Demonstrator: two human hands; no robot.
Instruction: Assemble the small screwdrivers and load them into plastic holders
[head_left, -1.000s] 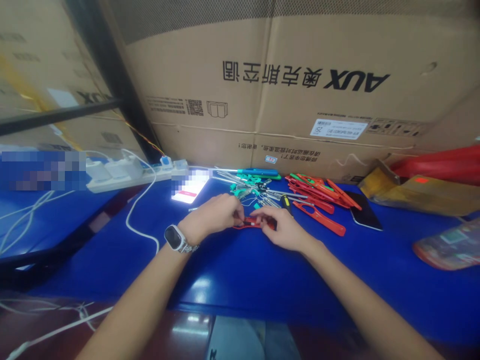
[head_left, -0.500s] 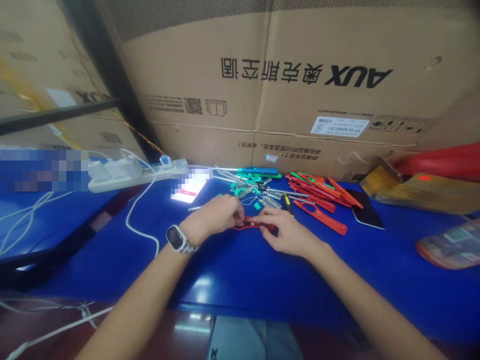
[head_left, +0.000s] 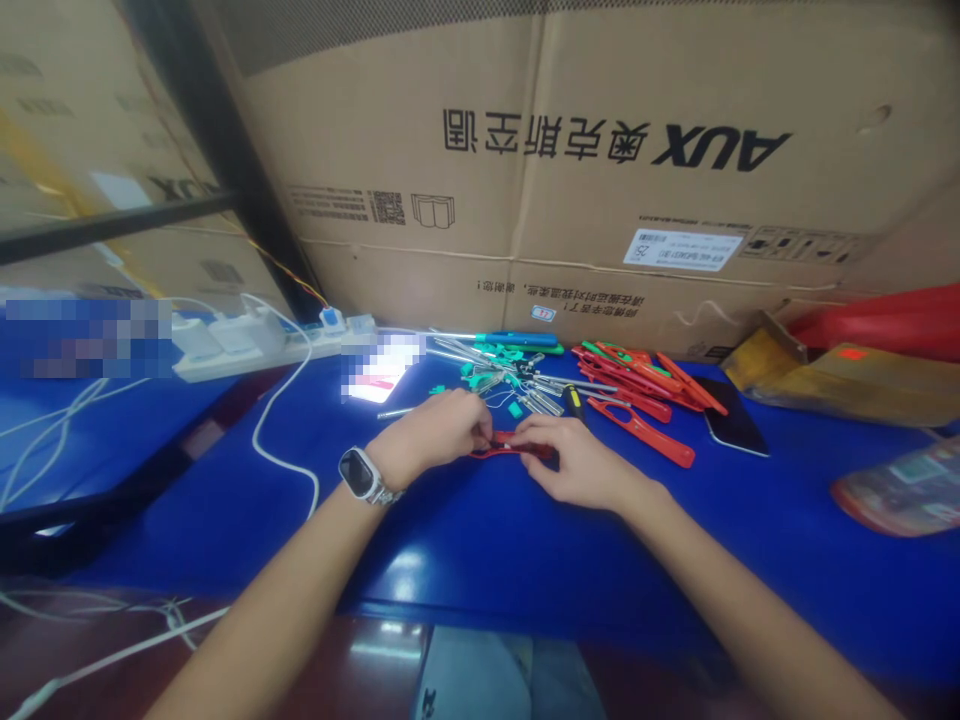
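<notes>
My right hand (head_left: 581, 462) is closed on a red plastic shell (head_left: 501, 437), long and hollow like half of a stick-lighter casing, low over the blue table. At the shell's left end, the fingers of my left hand (head_left: 439, 432) are pinched together; their tips are partly hidden, and what they hold is too small to name. A smartwatch (head_left: 361, 473) is on my left wrist. Just beyond my hands is a heap of metal tubes and green plastic parts (head_left: 491, 375). Beside it lie a yellow-and-black handled tool (head_left: 574, 402) and a loose red shell (head_left: 645, 433).
More red shells (head_left: 626, 375) are piled at the back right, next to a dark phone (head_left: 731, 420). A lit phone (head_left: 386, 372) and a white power strip (head_left: 281, 352) lie at the left. A large cardboard box (head_left: 420, 90) stands behind. At far right is a clear container (head_left: 904, 490).
My left hand has shifted very slightly to the right along the red shell. My right hand keeps its hold in nearly the same place.
</notes>
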